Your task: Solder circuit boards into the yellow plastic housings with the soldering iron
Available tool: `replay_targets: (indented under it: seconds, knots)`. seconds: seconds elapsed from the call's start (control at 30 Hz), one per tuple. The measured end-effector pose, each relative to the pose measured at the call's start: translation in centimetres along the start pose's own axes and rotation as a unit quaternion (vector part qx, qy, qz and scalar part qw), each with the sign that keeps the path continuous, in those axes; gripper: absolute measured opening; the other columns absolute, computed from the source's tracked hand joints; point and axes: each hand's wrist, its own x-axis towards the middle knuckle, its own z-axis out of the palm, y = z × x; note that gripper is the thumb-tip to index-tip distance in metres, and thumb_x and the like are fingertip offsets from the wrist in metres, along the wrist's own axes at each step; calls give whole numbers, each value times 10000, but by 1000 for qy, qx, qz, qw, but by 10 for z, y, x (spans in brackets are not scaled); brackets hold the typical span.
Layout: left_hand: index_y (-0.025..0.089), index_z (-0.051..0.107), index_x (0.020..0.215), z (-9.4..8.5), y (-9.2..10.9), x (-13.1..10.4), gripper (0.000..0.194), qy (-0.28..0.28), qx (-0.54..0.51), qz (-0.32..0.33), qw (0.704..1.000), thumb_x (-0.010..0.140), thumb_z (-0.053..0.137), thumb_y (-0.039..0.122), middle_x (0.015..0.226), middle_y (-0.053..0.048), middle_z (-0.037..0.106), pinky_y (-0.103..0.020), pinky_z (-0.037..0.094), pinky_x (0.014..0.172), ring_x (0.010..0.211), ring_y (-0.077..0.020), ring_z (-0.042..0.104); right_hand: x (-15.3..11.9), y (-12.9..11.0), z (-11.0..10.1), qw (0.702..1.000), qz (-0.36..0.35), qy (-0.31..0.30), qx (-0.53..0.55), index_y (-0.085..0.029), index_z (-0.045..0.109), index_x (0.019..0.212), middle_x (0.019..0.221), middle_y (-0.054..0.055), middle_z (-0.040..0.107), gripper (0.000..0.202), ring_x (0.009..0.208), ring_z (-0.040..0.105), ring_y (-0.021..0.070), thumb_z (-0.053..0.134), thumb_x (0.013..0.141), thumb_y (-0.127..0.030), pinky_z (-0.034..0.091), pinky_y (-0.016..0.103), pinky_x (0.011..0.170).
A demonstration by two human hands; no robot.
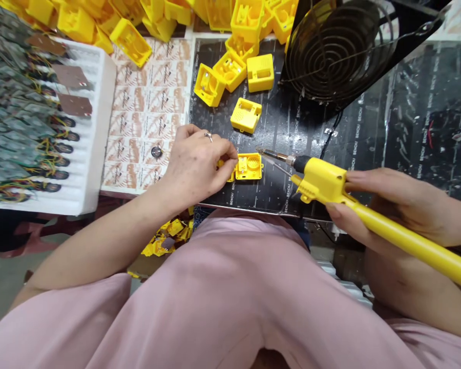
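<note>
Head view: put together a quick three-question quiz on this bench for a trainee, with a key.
1. Which hand grips the yellow soldering gun?
2. True or false: in the picture, the white foam tray is left of the black fan.
3. Which is nearest the left hand?
A) the black fan
B) the white foam tray
C) the open yellow case

Key:
1. the right hand
2. True
3. C

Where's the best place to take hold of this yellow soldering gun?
Hold the yellow soldering gun where its body meets the long tube-shaped handle, coming from the right, as the right hand does; the slim metal nose, possibly hot, points left towards the open yellow case.
</note>
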Motion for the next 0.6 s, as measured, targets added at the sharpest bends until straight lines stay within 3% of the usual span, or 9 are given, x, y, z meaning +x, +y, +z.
replay_targets:
  seconds: [0.13, 0.33, 0.4, 0.53, 0.6]
  knots:
    - [245, 772, 932, 7, 1, 2, 270, 3, 11, 2, 1000, 1008, 520, 307, 866, -38, 806, -480, 495, 1013, 885, -262, 743, 13, 0, 8, 996, -77, -20, 43, -299, 755, 1218, 956, 9, 846, 258, 755, 815, 174, 846, 978, -279, 654, 247, 600]
    - [232, 779, 921, 5, 3, 8, 297, -17, 24, 2, 1000, 994, 500, 306, 836, -42, 800, -462, 491, 995, 860, -257, 747, 18, -8, 18, 994, -90, -61, 16, -291, 683, 975, 847, -13, 803, 107, 672, 770, 148, 764, 1044, -287, 641, 248, 582]
    - [232, 781, 922, 2, 5, 11, 294, -33, 28, -6, 999, 986, 503, 302, 836, -43, 802, -458, 487, 1001, 876, -258, 752, 22, -9, 19, 992, -101, -79, 2, -276, 673, 941, 835, -14, 795, 139, 688, 774, 142, 747, 1059, -286, 648, 240, 619]
    - [226, 784, 917, -3, 12, 18, 271, -72, 38, -39, 996, 966, 529, 304, 845, -46, 800, -460, 480, 1033, 922, -270, 764, 30, -13, 15, 985, -145, -94, -19, -263, 666, 950, 848, -23, 795, 200, 672, 747, 132, 859, 961, -213, 629, 236, 611]
    - [219, 780, 906, -5, 14, 20, 260, -87, 43, -49, 994, 951, 538, 303, 853, -53, 800, -460, 487, 1029, 930, -278, 769, 30, -15, 9, 985, -131, -113, -16, -267, 676, 963, 873, -3, 801, 159, 675, 739, 138, 827, 988, -223, 636, 257, 632]
